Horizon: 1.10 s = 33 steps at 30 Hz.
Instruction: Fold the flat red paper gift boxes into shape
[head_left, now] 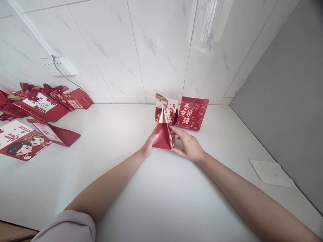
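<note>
Between my two hands a red triangular paper gift box (162,137) stands on the white table, its narrow side facing me and a ribbon loop at its top. My left hand (148,145) holds the left side with the thumb near the front edge; its other fingers are hidden behind the box. On the opposite face, the fingers of my right hand (190,145) press against the printed panel. Just behind stands a similar gift box (173,105) with a cartoon print, partly covered. To its right is a red gift box (193,114) with white lettering.
Several red boxes with ribbons (47,106) are grouped at the left, and two cartoon-printed boxes (27,141) lie nearer me. A white tissue (271,172) lies by the right edge. A tiled wall (161,50) with a socket (62,66) and cable borders the back.
</note>
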Tool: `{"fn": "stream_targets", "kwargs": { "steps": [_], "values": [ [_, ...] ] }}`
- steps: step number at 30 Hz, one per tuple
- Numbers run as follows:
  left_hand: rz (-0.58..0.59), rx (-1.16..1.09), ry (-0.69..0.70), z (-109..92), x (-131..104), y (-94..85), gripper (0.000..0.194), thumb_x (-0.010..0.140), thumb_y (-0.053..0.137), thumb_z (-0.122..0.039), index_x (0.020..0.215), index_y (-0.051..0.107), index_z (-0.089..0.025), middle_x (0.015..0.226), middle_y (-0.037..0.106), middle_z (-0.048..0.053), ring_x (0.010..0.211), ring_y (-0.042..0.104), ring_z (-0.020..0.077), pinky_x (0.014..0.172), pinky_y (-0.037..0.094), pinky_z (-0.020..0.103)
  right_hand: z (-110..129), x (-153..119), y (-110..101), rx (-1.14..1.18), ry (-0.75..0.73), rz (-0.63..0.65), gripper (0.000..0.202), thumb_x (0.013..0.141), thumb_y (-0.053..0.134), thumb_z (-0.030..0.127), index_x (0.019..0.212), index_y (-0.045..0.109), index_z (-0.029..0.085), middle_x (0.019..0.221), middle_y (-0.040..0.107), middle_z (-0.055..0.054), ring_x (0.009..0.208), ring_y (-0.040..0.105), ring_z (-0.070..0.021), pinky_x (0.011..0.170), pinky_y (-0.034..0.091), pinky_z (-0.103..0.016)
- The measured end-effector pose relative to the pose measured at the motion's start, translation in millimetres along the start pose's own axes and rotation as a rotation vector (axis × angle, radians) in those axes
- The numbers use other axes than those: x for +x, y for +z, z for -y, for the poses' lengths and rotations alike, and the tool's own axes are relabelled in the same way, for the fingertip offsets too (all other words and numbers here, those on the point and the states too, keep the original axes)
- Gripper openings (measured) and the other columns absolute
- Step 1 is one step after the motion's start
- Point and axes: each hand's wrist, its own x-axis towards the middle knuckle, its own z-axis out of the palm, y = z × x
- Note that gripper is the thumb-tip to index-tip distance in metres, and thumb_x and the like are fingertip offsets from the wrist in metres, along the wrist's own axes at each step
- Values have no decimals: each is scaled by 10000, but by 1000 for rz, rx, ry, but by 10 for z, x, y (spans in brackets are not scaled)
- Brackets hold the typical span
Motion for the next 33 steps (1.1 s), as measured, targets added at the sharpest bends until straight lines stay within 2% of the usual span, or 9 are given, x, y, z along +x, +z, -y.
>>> {"fn": "stream_targets", "kwargs": {
  "steps": [4, 8, 10, 15, 20, 23, 26, 30, 33],
  "values": [
    [-142, -116, -73, 62, 30, -106, 457, 826, 550, -480, 1119, 700, -162, 1167, 706, 93, 1233, 561, 359, 1064, 432, 486, -24, 21, -45, 3, 18, -60, 711, 887, 616, 470, 1484, 294, 255, 1412, 528, -131, 1232, 545, -304, 939, 538, -478],
    [-209, 1, -126, 84, 78, -184, 260, 704, 637, -287, 906, 725, -150, 950, 751, 92, 993, 671, 357, 894, 509, 476, -26, 40, -68, 6, -46, -128, 635, 900, 570, 479, 1442, 348, 233, 1458, 468, -156, 1312, 478, -329, 1029, 451, -542],
    [-167, 72, -49, 68, 80, -162, 280, 748, 630, -286, 989, 707, -166, 1023, 739, 84, 1014, 663, 339, 891, 501, 455, -12, 47, -61, -49, -61, -187, 627, 901, 569, 437, 1446, 334, 235, 1502, 413, -164, 1346, 449, -334, 1035, 438, -553],
    [-39, 255, 287, 30, 37, -61, 556, 898, 498, -581, 1324, 512, -223, 1322, 594, 96, 1219, 543, 310, 1010, 435, 437, 40, 54, -6, -254, -108, -323, 626, 881, 613, 339, 1440, 348, 248, 1489, 441, -152, 1323, 487, -307, 1118, 342, -573],
    [131, 553, 284, -5, -9, -21, 517, 856, 661, -408, 1313, 488, -238, 1295, 590, 98, 1194, 562, 284, 1006, 446, 422, 143, 70, 13, -477, -242, -416, 491, 893, 590, 237, 1362, 483, 336, 1370, 583, -66, 1286, 529, -253, 1203, 147, -556],
    [140, 681, 332, -32, -49, 45, 621, 823, 696, -401, 1365, 443, -235, 1339, 564, 112, 1213, 557, 294, 1025, 442, 429, 218, 109, -41, -518, -330, -388, 451, 916, 564, 290, 1354, 498, 370, 1336, 624, -16, 1312, 511, -246, 1220, 23, -537],
    [19, 789, 304, -33, -77, 126, 617, 789, 724, -429, 1319, 480, -226, 1255, 623, 96, 1127, 611, 278, 970, 476, 401, 251, 169, -129, -529, -275, -283, 484, 961, 481, 293, 1438, 408, 325, 1373, 605, -22, 1329, 501, -233, 1213, -73, -528],
    [-163, 928, 110, -3, -68, 183, 539, 776, 712, -497, 1218, 556, -230, 998, 713, 42, 850, 676, 225, 751, 522, 329, 253, 241, -209, -507, -71, -197, 550, 988, 430, 323, 1510, 287, 223, 1467, 507, -71, 1380, 442, -246, 1218, -69, -531],
    [-151, 957, 70, 9, -51, 186, 489, 774, 708, -491, 1163, 586, -220, 926, 721, 30, 790, 674, 210, 718, 520, 315, 282, 261, -206, -514, -48, -192, 552, 990, 423, 333, 1514, 282, 229, 1502, 463, -69, 1421, 382, -258, 1218, -50, -541]
  ]
}}
